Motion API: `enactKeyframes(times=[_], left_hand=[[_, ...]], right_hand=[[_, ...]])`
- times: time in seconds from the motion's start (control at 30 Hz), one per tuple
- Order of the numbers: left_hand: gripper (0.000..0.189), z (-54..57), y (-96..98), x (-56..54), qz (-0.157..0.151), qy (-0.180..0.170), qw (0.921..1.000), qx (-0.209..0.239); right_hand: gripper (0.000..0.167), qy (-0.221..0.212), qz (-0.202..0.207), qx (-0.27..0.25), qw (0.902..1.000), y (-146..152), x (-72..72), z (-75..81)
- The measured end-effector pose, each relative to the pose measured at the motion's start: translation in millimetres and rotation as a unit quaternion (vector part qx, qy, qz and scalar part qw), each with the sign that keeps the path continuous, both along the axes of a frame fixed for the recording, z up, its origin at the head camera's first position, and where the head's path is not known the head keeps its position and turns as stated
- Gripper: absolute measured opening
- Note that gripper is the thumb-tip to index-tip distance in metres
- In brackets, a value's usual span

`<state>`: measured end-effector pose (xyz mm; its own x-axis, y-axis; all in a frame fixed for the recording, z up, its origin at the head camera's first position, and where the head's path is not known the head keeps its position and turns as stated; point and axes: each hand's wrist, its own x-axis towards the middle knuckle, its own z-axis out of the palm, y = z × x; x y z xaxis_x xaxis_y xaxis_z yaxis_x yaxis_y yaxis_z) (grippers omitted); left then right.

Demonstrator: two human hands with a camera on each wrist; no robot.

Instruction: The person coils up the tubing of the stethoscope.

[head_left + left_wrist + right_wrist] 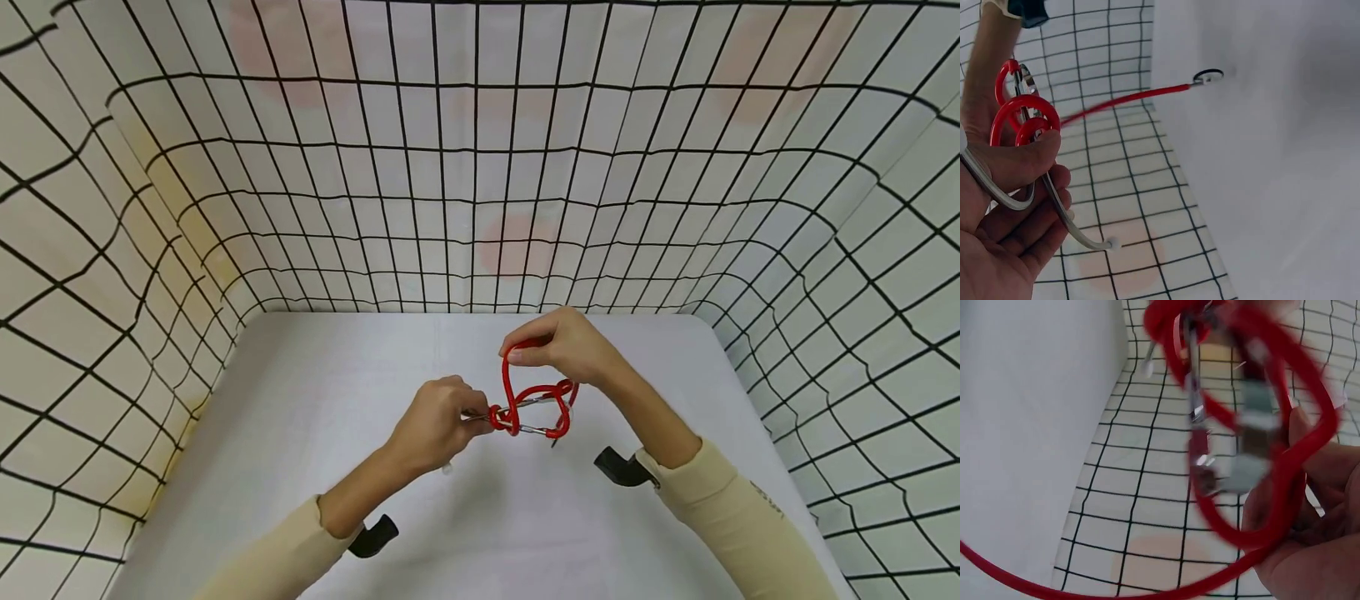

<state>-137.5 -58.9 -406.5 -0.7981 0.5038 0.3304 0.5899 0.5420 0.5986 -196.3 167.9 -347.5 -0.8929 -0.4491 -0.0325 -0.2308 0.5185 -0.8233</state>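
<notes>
Towering round three sides, black grid mesh (476, 86) walls in the white table (337, 367). Above it, the left hand (431, 423) and right hand (567, 344) share a tangled red cord (513, 407), suspended between them — the right pinching a raised loop, the left gripping bent metal hooks (1066, 219) close by the knot!

Red cord (1285, 487), silver hooks (1072, 230); cream sleeves (750, 517); white tabletop (337, 367); black grid-patterned mesh (474, 201).

Red cord (513, 418) (looped), metal hooks (1070, 226), midair
</notes>
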Motion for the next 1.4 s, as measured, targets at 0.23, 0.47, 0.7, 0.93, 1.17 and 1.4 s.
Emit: enactKeyframes(times=[0.23,0.47,0.7,0.93,1.17,1.4], left_hand=[[0.013,14.1,6.7,9.9,-0.011,-0.032,0.9987,0.038],[0.012,20.9,10.5,11.8,-0.002,-0.054,0.9955,0.078],[0.011,25.9,5.7,3.8,0.026,0.007,0.9915,0.127],[0.013,22.6,-6.7,-10.1,0.063,0.034,0.9884,0.134],[0.016,15.2,-17.6,-23.7,0.105,0.015,0.9834,0.147],[0.022,5.2,-24.0,-30.3,0.129,0.000,0.9809,0.145]], right_hand=[[0.012,-0.050,0.029,-0.036,0.9977,10,-13.6,-18.6],[0.019,-0.113,0.025,-0.063,0.9912,10,-17.0,-35.7],[0.023,-0.159,-0.003,-0.134,0.9782,1,-8.9,-52.3],[0.028,-0.184,-0.059,-0.158,0.9684,-3,-0.1,-68.1],[0.030,-0.164,-0.030,-0.100,0.9809,-7,4.7,-72.5],[0.035,-0.194,-0.021,-0.092,0.9765,-6,11.7,-74.6]])
